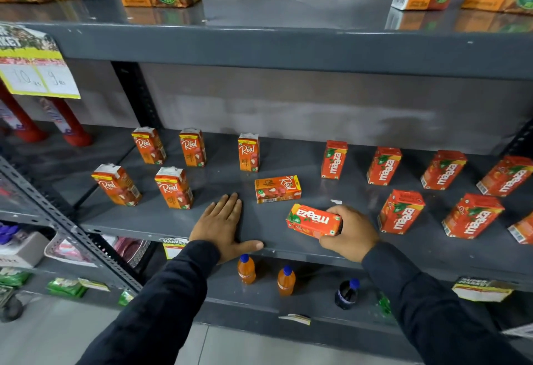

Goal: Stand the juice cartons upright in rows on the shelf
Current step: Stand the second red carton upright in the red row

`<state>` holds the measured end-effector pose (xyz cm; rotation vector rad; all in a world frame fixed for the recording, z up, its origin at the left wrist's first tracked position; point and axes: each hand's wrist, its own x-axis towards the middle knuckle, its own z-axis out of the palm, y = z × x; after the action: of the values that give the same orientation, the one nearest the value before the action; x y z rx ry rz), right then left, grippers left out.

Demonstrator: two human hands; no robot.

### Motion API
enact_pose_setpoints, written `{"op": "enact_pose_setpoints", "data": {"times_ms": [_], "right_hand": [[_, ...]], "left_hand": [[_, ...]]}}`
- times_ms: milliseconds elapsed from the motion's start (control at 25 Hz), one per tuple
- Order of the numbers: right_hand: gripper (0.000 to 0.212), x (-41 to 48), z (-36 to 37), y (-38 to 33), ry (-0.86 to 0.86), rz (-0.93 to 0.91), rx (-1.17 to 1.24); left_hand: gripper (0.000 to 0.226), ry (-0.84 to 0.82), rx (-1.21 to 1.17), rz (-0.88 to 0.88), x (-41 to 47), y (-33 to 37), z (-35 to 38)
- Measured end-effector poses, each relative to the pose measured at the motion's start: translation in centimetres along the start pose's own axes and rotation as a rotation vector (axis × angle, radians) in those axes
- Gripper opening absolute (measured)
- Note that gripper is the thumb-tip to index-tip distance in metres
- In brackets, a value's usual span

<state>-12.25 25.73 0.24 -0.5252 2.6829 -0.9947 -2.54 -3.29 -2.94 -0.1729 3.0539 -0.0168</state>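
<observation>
Dark-sleeved right hand [350,230] is wrapped around a small orange-red Maaza juice carton [314,220], held sideways near the grey metal shelf [288,238] edge. Left hand [223,225] rests flat, fingers spread, holding nothing. Carton's probably light and stiff but dentable, so I'd grip the broad faces. Just past the right hand, an orange Real carton [278,189] lies flat; upright ones stand beyond.

Single head-worn wide-angle view, close to the shelf [178,220], facing forward and down; both sleeves enter from the bottom edge.
</observation>
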Motion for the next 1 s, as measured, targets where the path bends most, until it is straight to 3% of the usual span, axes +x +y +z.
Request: {"op": "enact_pose_setpoints", "data": {"times_ms": [160, 280, 400, 520, 640, 760, 840, 1000], "right_hand": [[0.051, -1.3, -0.3, -0.4, -0.194, 0.235, 0.467], [0.035, -1.9, -1.0, -0.7, -0.296, 0.405, 0.825], [0.028, -2.7, -1.3, -0.8, -0.397, 0.560, 0.992], [0.034, -3.9, -0.4, -1.2, -0.468, 0.619, 1.256], [0.046, -4.9, 0.4, -2.1, -0.369, 0.569, 1.545], [0.044, -5.6, 0.7, -3.2, -0.270, 0.412, 1.564], [0.036, -6.0, 0.5, -3.9, -0.184, 0.241, 1.422], [0.047, -6.6, -0.1, -4.9, -0.042, 0.043, 1.143]], "left_hand": [[0.131, 0.008, -0.007, 0.003, 0.1, -0.1, 0.1], [0.131, -0.001, -0.006, -0.003, 0.1, 0.0, 0.1], [0.131, -0.010, -0.004, -0.006, 0.0, 0.0, 0.0], [0.131, -0.009, -0.002, -0.004, -0.1, 0.0, 0.0], [0.131, -0.021, -0.002, -0.006, 0.0, 0.0, -0.1], [0.131, -0.023, 0.004, -0.002, -0.1, 0.1, -0.2], [0.131, -0.022, -0.002, -0.004, -0.1, 0.2, -0.3], [0.129, -0.029, 0.003, -0.004, -0.2, 0.2, -0.5]]}}
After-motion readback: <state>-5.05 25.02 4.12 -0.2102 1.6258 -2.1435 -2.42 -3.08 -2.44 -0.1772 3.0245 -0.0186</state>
